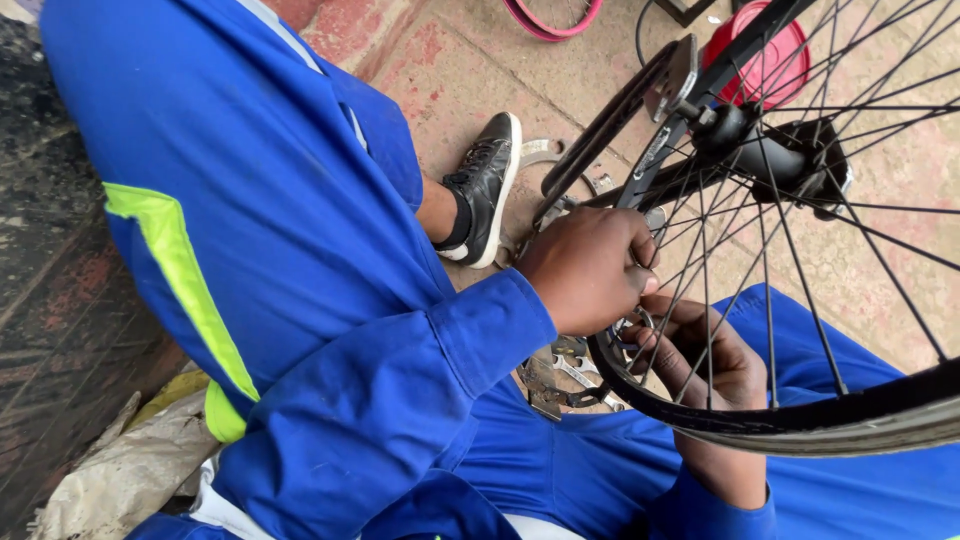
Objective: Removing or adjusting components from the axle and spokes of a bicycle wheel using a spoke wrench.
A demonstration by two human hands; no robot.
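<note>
The left hand (588, 268) sat just right of the frame's centre, fingers curled closed and pinched against the spokes (705, 250) near the inner edge of the rim (800, 415). What the fingertips clamped could not be resolved; a small metal ring-like part (636, 322) showed directly below them. The right hand (705, 365) lay lower and slightly right, seen through the spokes on the far side of the wheel. Its fingers were bent toward the same point, touching the spokes just beside the left hand's fingertips; whether they gripped anything could not be told.

The bicycle wheel (850, 250) filled the right half of the frame, its black tyre (900, 395) curving along the lower right. The hub (775, 155) stood at upper right, with the dark frame tubes (620, 120) running diagonally from top centre down toward the left hand.

Both sleeves and the trousers were blue workwear (280, 200) with a yellow-green stripe (180, 270) at the left of the frame. A black shoe (485, 190) rested on the paved ground (470, 60) at upper centre. Loose spanners (570, 375) lay on the ground below the hands, near the lower centre. A red round container (765, 50) stood at top right, behind the wheel, and a pink rim (555, 18) showed at the top edge.
</note>
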